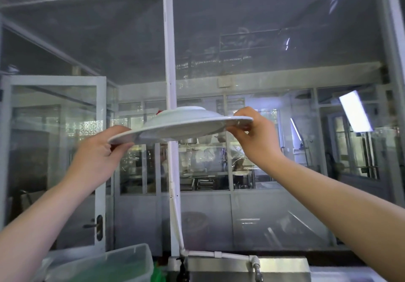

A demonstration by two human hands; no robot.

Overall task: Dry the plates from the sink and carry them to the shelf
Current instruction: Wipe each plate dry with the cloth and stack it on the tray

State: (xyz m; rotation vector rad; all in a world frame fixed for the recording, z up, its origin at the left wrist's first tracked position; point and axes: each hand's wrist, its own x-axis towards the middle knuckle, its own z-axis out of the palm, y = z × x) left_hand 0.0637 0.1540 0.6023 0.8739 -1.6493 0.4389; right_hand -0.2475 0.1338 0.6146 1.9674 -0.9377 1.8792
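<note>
Both hands, left hand and right hand, pinch opposite rims of the upside-down round white ceramic plate mid-frame (probably draining it), so wiping it dry looks next, no cloth visible.

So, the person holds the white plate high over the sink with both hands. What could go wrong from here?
1. The left hand and right hand only pinch opposite rims of the plate; if wet, it might slip.
2. It hangs above the steel sink and could break if dropped.
3. The white pipe is close behind; a knock seems possible.
</note>
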